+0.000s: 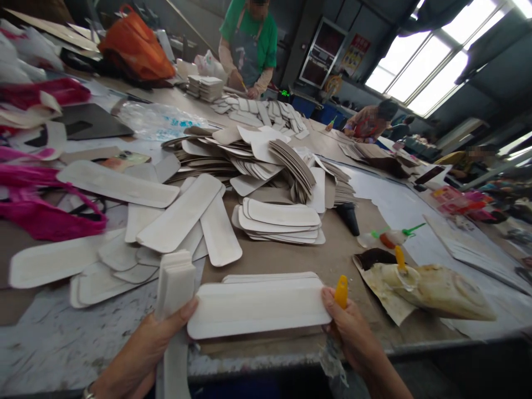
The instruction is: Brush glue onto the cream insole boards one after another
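Lying crosswise, pale card strip

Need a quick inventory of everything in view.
white board pieces: many, off-white, loose and stacked across the table
brown work table: one, brown, filling the foreground
squeeze bottle: one, white and orange with green nozzle, right of the pieces
black cone: one, black, beside the pieces
magenta netting: one heap, magenta, left edge
orange bag: one, orange, far left
co-workers: three, far end and right
left hand: one, holding upright white stack
right hand: one, holding yellow scraper and white piece
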### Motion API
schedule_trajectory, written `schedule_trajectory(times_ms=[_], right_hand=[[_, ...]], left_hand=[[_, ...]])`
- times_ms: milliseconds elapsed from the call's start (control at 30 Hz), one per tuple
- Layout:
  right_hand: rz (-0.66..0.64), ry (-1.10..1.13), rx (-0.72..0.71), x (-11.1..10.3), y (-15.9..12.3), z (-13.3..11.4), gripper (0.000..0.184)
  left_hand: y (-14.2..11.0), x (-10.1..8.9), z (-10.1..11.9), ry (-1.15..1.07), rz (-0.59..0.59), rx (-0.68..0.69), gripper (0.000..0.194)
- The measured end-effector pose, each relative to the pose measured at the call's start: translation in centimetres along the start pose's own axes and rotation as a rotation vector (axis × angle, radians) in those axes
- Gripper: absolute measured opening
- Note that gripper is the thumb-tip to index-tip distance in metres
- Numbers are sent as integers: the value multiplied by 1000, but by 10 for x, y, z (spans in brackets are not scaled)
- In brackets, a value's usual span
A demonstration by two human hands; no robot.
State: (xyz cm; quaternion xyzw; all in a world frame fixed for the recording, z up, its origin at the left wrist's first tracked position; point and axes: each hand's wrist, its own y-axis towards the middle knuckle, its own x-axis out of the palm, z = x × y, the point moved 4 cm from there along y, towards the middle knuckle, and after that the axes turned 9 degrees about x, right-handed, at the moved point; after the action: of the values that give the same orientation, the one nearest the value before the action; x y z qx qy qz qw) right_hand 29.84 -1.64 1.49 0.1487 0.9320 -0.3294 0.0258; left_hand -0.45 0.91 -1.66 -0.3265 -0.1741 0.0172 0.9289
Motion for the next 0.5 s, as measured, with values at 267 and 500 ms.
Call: schedule_trajectory(times_ms=[267,500], right_hand=[[97,-140,-11,-2,1,2,46],[160,-422,-117,-3,8,-17,49]], left_hand=[[-1,3,7,-40,-57,152,41],[-6,-8,14,-60,10,159,39]])
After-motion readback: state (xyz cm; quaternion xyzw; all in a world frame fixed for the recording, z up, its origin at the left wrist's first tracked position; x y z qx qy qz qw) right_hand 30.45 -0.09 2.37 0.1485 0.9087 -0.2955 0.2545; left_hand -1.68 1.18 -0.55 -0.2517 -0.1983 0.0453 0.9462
